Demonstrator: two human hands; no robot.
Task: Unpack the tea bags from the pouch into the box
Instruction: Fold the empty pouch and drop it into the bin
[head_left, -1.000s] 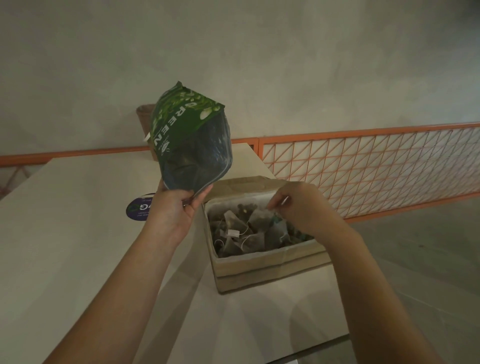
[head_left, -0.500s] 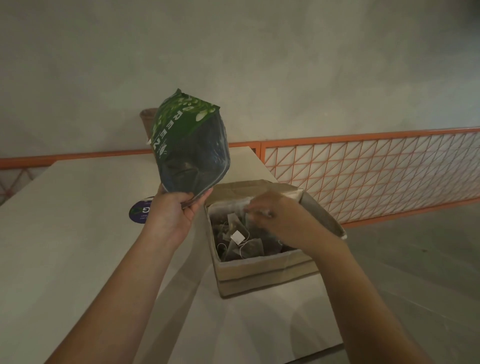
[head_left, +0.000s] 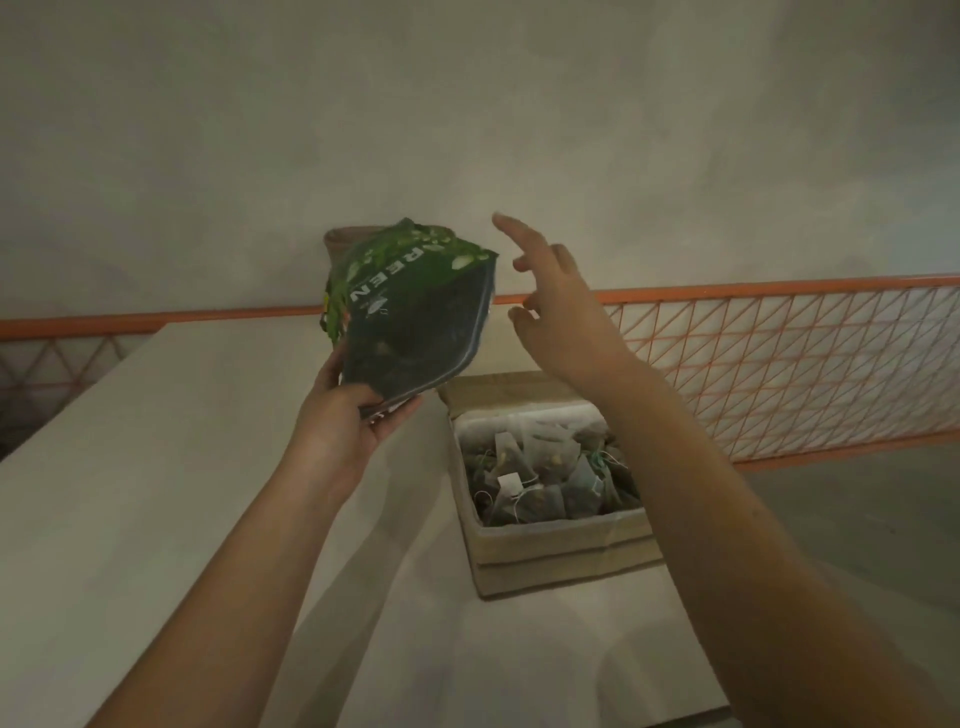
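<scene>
Pouch (head_left: 410, 317): dark green, glossy, printed with pale leaf shapes; hanging upside down in the air above the desk (head_left: 156, 467), left of the box and clear of it. White letters "REEN" are reading upside down along its upper face; smaller print below is too blurred to make out.

Left hand (head_left: 343, 431): gripping the pouch's lower edge, fingers (head_left: 400, 415) clamped on it from beneath, thumb on top.

Right hand (head_left: 556, 306): hovering in the air just right of the pouch, fingers spread apart, holding nothing.

Box (head_left: 561, 556): brown cardboard, open-topped, sitting on the pale desk near its right edge. Inside, tea bags (head_left: 540, 467) are lying heaped: translucent pyramid sachets with dark leaf, white strings and small white tags.

Behind: an orange wire railing (head_left: 779, 364) is running along a grey wall.
</scene>
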